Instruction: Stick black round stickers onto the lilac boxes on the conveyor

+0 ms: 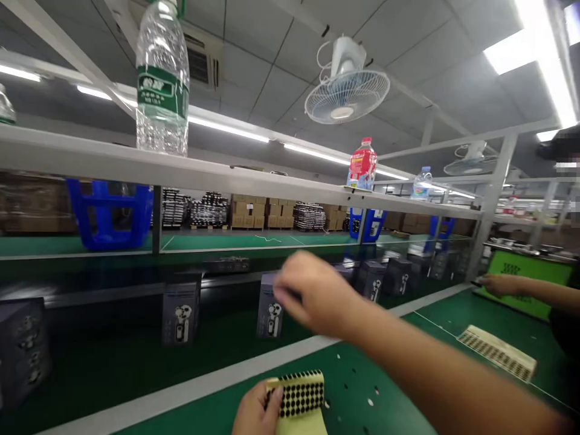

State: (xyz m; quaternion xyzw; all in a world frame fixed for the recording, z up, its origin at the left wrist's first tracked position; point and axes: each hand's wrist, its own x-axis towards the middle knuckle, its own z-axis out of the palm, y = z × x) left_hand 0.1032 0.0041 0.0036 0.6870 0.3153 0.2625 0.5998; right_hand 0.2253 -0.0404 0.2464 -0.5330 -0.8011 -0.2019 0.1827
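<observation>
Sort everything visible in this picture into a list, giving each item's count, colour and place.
water bottles: three, clear with green labels, on the shelf
red-labelled bottle: one, on the shelf
ceiling fans: two, white, overhead
crates: three, blue, under the shelf
boxes: several, dark grey, on the belt
second dot sheet: one, cream, on the green bench
co-worker's hand: one, far right
sheet of black dots: one, yellow-backed, in the left hand
left hand: lower centre
right hand: open, above the belt

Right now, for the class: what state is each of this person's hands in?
Left hand: closed, holding a yellow sheet of black round stickers.
Right hand: open, empty.
</observation>
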